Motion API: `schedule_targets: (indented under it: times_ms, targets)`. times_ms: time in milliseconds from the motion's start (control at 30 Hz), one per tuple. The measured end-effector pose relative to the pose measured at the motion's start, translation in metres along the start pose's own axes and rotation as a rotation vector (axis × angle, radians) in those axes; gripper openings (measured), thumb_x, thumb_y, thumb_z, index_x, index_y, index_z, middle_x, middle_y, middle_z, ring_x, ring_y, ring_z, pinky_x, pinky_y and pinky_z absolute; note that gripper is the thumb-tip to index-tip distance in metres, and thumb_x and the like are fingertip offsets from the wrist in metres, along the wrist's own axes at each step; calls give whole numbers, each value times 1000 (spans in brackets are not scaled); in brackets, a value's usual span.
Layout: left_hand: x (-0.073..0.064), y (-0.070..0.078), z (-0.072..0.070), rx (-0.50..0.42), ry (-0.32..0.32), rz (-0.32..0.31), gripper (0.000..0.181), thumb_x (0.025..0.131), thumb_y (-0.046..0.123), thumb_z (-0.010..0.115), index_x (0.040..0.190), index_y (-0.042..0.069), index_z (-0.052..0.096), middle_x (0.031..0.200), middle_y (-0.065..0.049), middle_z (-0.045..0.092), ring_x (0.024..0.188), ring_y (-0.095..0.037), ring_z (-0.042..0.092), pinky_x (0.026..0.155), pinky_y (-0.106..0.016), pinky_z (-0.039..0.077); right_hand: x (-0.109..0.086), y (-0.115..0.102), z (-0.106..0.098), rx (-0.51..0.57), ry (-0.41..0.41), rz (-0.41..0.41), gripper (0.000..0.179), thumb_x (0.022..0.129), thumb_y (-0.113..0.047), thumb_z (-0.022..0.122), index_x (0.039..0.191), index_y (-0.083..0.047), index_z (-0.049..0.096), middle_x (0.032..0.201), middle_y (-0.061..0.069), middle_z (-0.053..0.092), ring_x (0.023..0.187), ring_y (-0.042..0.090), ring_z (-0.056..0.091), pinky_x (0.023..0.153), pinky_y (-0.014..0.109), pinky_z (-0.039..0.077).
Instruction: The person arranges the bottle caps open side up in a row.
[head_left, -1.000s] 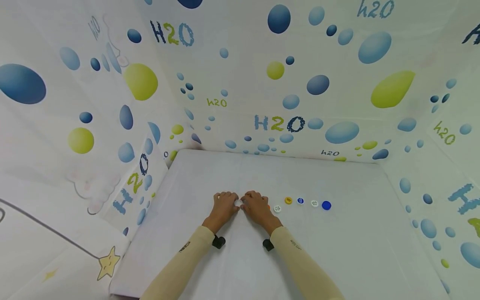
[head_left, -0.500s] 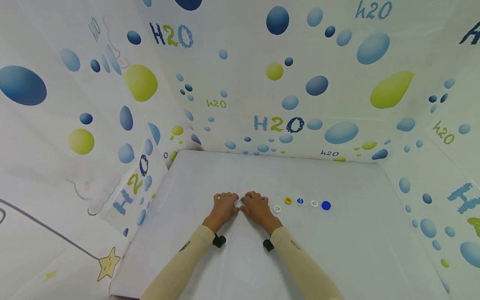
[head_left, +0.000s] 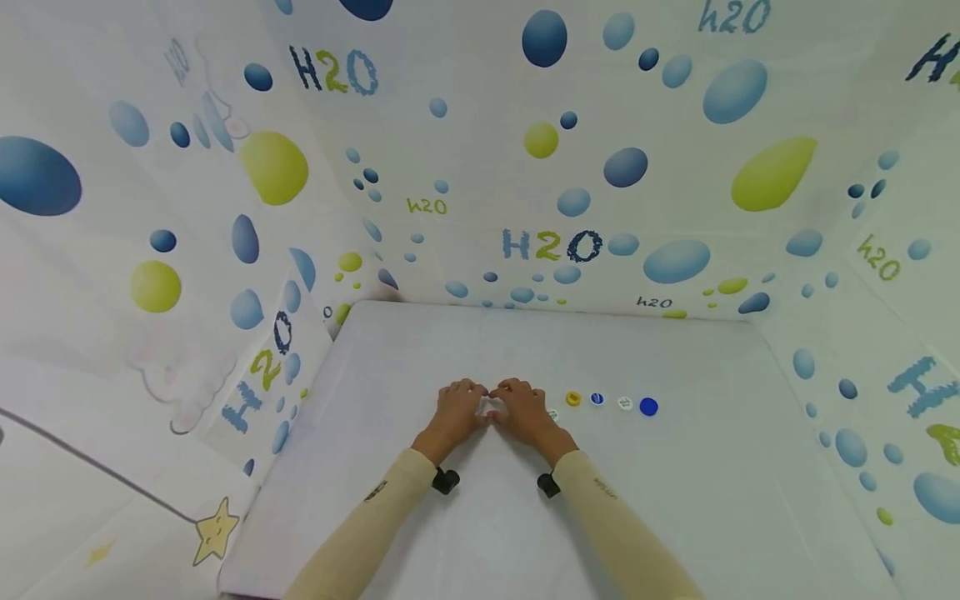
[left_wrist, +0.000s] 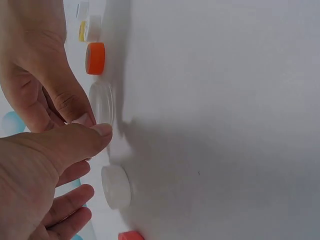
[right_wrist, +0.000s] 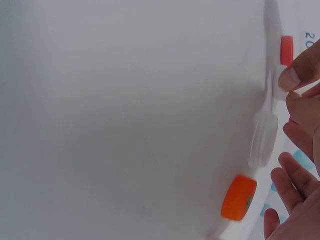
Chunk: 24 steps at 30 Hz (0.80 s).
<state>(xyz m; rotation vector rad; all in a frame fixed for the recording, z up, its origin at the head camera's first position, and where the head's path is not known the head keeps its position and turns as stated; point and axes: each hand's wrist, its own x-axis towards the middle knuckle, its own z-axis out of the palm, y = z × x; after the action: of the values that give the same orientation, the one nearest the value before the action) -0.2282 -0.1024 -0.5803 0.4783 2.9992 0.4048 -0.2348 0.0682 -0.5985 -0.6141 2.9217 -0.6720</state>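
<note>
In the head view my left hand (head_left: 459, 414) and right hand (head_left: 525, 412) meet over the white table, fingertips close together. A clear round cap (left_wrist: 102, 102) stands on the table at the thumb tips in the left wrist view. The left thumb (left_wrist: 95, 135) overlaps its edge there, with the other left fingers loosely bent and apart. In the right wrist view the right fingers (right_wrist: 287, 187) spread loosely beside the same clear cap (right_wrist: 263, 140). A white cap (left_wrist: 116, 186) and an orange cap (left_wrist: 95, 58) flank it. No object shows clearly between the fingers.
To the right lie a yellow cap (head_left: 573, 398), a blue-and-white cap (head_left: 597, 398), a white cap (head_left: 626, 403) and a blue cap (head_left: 648, 407). A red cap (right_wrist: 286, 50) shows beyond the white one. Printed sheeting (head_left: 555, 183) rises behind the table.
Both hands have shifted a little to the right along the row of caps, their fingertips drawing closer together. The head view has also turned slightly.
</note>
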Motion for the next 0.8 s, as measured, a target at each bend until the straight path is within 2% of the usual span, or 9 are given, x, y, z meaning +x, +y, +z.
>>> schedule_targets:
  times_ms: [167, 333, 467, 633, 800]
  targets:
    - [6, 5, 3, 27, -29, 15, 48, 94, 33, 82, 132, 8, 67, 136, -14, 62, 134, -37, 54, 111, -57, 42, -5, 8, -4, 4, -2, 11, 40, 100, -38, 74, 135, -19, 70, 146, 9, 59, 137, 33, 52, 104, 58, 39]
    - [5, 11, 0, 21, -47, 21, 47, 93, 32, 83, 131, 8, 68, 135, -15, 61, 134, -38, 53, 112, -58, 41, -9, 13, -7, -6, 2, 6, 42, 98, -39, 76, 134, -18, 70, 145, 10, 60, 135, 33, 53, 102, 58, 40]
    - [4, 14, -3, 26, -43, 28, 46, 92, 31, 84, 129, 8, 69, 134, -15, 62, 133, -37, 54, 111, -58, 42, -9, 17, -7, -24, 13, 2, 44, 97, -41, 77, 134, -18, 70, 145, 10, 59, 135, 33, 54, 102, 58, 40]
    - [3, 15, -2, 55, -46, 48, 44, 93, 31, 83, 129, 9, 70, 133, -14, 63, 131, -36, 56, 109, -56, 44, -11, 19, -8, 3, 7, 2, 44, 96, -39, 79, 133, -18, 71, 145, 11, 60, 135, 34, 53, 101, 57, 40]
    - [1, 15, 0, 32, -44, 63, 42, 93, 29, 83, 127, 8, 71, 132, -15, 63, 130, -37, 56, 110, -57, 43, -14, 20, -7, 2, 5, 6, 45, 95, -36, 80, 134, -16, 70, 145, 12, 60, 134, 34, 54, 99, 56, 40]
